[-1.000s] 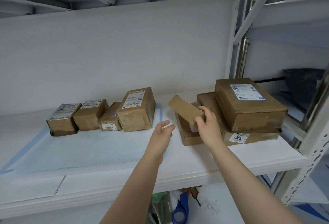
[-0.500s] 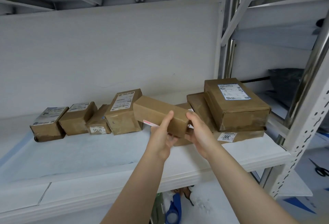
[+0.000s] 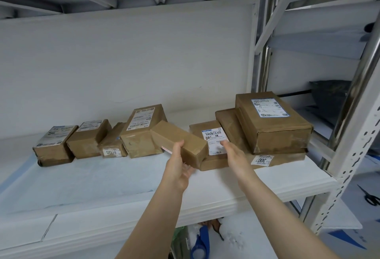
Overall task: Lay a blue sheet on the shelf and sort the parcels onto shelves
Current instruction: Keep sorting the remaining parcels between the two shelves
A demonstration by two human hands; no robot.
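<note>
The held parcel [image 3: 181,145] was an oblong box wrapped in plain brown paper under glossy tape. Its upper faces were bare, and only a sliver of white-and-red label showed at its lower edge. It hung tilted near the middle of the view, over the right edge of the blue sheet [image 3: 86,178] spread on the white shelf [image 3: 277,184]. Its long axis ran from 10 o'clock to 4 o'clock, with the far end in front of the tall parcel [image 3: 141,133]; whether the two touched could not be told. The left hand [image 3: 178,166] gripped the near end, thumb up the front face and fingers curled underneath. The right hand [image 3: 233,157], at 3 o'clock of the box, held nothing. Its fingers were loose and nearly straight, with the tips over the label of the flat parcel [image 3: 211,141]; contact there was unclear. At 9 o'clock of the tall parcel, three smaller parcels [image 3: 88,139] stood in a row on the sheet. At 2 o'clock of the hands, a large box [image 3: 271,123] sat on a wide parcel [image 3: 228,129]. Half a second earlier both hands had clasped the box. Since then the right hand had let go, and the box had travelled toward 9 o'clock and sunk lower, uncovering the flat parcel's label. A second earlier the right hand alone had held it raised over that flat parcel while the left hand reached in open.
</note>
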